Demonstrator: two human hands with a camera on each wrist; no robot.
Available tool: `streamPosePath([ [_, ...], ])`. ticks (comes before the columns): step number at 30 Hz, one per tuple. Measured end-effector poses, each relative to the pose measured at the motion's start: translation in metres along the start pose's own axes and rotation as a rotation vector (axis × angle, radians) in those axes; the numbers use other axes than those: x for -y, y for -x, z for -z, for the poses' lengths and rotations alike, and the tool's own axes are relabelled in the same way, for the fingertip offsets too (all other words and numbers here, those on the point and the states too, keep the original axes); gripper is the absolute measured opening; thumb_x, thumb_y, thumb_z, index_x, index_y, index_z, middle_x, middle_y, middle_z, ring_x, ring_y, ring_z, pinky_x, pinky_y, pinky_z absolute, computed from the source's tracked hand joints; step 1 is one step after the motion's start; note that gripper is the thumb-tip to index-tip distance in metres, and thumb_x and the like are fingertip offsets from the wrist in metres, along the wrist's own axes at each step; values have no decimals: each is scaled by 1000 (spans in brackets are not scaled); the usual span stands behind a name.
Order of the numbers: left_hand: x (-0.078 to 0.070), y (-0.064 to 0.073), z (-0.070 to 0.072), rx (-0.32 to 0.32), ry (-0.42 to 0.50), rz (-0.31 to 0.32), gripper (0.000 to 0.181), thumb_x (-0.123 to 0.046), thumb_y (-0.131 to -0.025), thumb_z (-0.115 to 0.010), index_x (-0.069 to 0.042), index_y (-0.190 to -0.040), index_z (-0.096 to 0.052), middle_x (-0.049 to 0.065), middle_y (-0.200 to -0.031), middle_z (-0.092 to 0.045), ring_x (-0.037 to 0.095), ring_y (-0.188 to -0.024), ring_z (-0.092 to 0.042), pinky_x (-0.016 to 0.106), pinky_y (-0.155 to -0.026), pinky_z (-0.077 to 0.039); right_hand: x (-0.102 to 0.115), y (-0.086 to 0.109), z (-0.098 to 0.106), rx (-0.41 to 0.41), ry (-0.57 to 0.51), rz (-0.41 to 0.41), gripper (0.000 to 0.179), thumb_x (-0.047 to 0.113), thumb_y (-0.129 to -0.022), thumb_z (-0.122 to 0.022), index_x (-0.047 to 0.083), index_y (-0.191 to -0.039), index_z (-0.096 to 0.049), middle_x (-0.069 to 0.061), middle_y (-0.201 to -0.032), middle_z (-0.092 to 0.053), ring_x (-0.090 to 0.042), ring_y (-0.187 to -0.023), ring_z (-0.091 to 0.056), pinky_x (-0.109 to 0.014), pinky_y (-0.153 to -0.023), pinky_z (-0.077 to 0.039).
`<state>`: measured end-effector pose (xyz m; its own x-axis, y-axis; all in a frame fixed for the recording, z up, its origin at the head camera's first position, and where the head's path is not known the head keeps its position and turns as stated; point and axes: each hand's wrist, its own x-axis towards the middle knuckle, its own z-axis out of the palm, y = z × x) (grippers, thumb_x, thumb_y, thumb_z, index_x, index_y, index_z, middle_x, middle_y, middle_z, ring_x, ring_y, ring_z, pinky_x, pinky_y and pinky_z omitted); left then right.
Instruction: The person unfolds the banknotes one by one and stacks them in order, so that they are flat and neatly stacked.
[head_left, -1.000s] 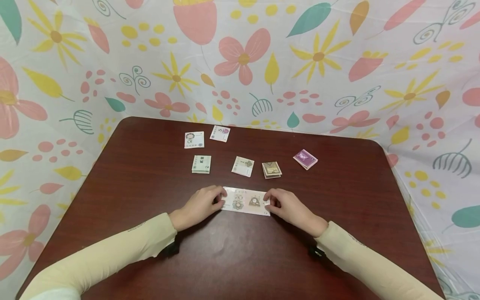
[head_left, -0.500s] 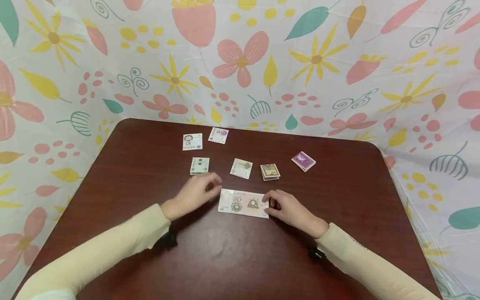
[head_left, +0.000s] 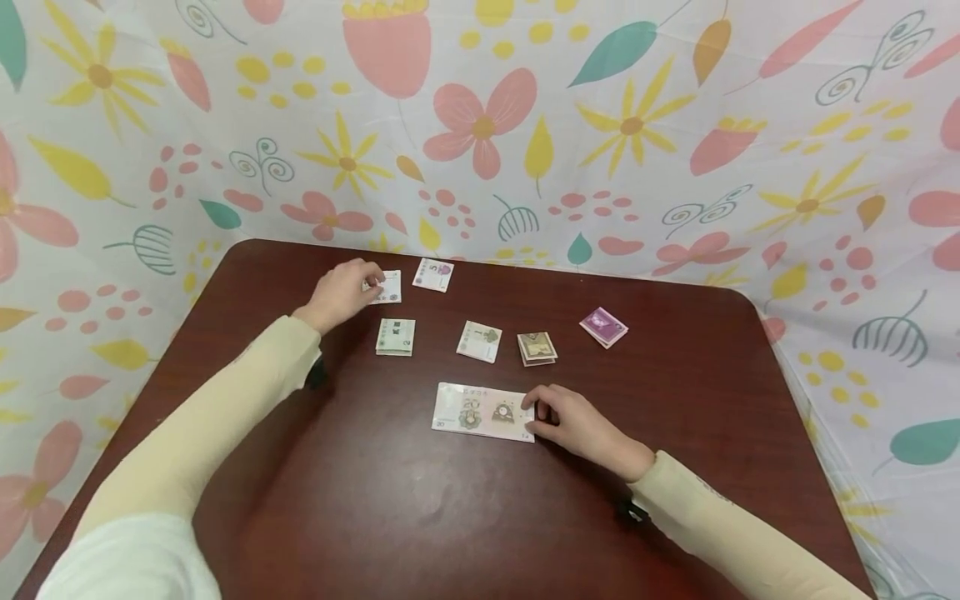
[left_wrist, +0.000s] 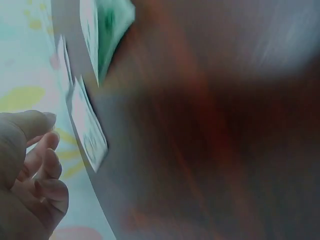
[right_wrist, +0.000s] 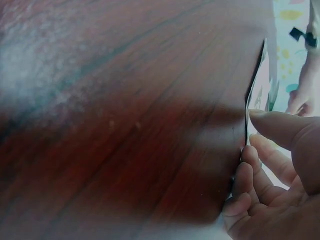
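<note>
An unfolded 20 banknote (head_left: 483,413) lies flat near the middle of the table. My right hand (head_left: 581,423) stays at its right end, thumb and fingertips pinching the edge. Farther back on the left, my left hand (head_left: 339,293) hovers by a folded 10 banknote (head_left: 392,287), its fingers overlapping that note in the head view. In the left wrist view, the loosely curled fingers (left_wrist: 52,192) hold nothing, and a gap separates them from the folded note (left_wrist: 89,127). A folded 5 banknote (head_left: 432,274) lies just right of the 10.
Between the hands sit a folded green 2 banknote (head_left: 395,336), a folded 1 banknote (head_left: 479,342) and a folded brown note (head_left: 537,347). A folded purple note (head_left: 603,327) is farther right. A flowered cloth (head_left: 480,125) hangs behind the dark red table (head_left: 420,517).
My left hand has let go of the 20 banknote's left end and moved back and left to the folded 10. The right hand has stayed at the 20's right end.
</note>
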<state>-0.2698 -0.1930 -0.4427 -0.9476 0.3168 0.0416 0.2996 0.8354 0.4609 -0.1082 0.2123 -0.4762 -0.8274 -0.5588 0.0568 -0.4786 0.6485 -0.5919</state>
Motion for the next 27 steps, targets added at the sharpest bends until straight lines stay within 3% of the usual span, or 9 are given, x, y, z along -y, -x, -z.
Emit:
streamPosePath([
  [5,15,-17,0,47,-8,60,30,-18,-100,-71,-3,-126,-69,18,-115,-64,34,-96,-63,53,-82,-51,-1,1,-1,5,-6,-5,25,6,-88,-82,9,-107,-66,2,-81,-55,-11,-70,-50,-25,-66,-44],
  [12,20,-27,0,113,-54,84,38,-19,-97,-76,-1,-130,-67,20,-125,-61,39,-106,-62,57,-90,-50,-2,2,-1,-7,-5,-7,25,6,-87,-82,10,-107,-66,3,-81,-55,-10,-72,-51,-25,-67,-45],
  [19,19,-29,3,149,-87,106,41,-21,-97,-76,0,-131,-65,20,-126,-61,39,-112,-62,57,-94,-50,-2,2,-1,-1,-4,-17,25,7,-88,-82,10,-107,-67,4,-82,-55,-9,-72,-51,-25,-67,-45],
  [27,15,-29,7,170,-96,159,40,-24,-97,-75,0,-126,-62,21,-126,-57,40,-107,-59,57,-93,-48,-2,2,-1,-1,0,-9,24,7,-88,-82,10,-107,-67,4,-81,-54,-11,-72,-52,-25,-67,-44],
])
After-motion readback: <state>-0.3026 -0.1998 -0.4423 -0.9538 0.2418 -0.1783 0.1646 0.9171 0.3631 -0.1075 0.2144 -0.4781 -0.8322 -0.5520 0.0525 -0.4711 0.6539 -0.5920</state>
